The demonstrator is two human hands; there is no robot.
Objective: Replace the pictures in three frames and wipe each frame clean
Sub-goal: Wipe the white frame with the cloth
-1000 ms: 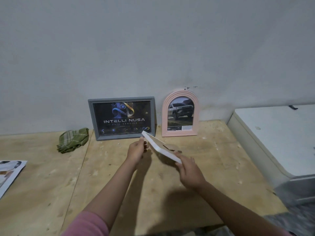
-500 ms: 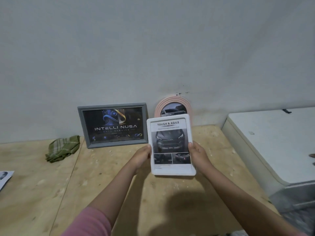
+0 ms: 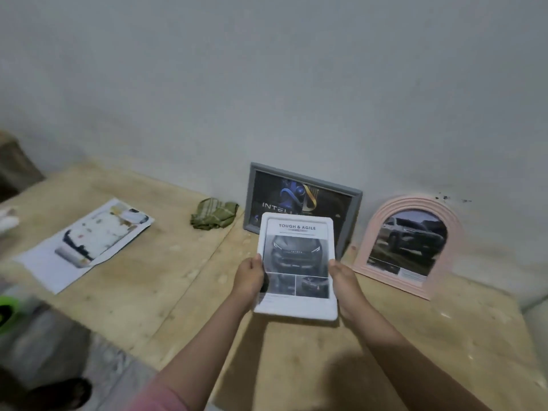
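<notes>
1. White frame (image 3: 296, 265), car print facing you: held upright above the plywood table (image 3: 148, 292), your left hand (image 3: 249, 277) and right hand (image 3: 345, 284) gripping its side edges, thumbs on the front.
2. Grey frame (image 3: 353, 200): leaning on the wall, behind it.
3. Pink arched frame (image 3: 410, 247): leaning, right.
4. Green cloth (image 3: 213, 217), loose prints (image 3: 89, 244): left.

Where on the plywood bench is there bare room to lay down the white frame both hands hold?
Bare plywood bench lies between the loose printed sheets and the left hand, in front of the green cloth. More lies below the arched pink frame. Along the wall it is crowded: cloth, grey frame, pink frame.
</notes>
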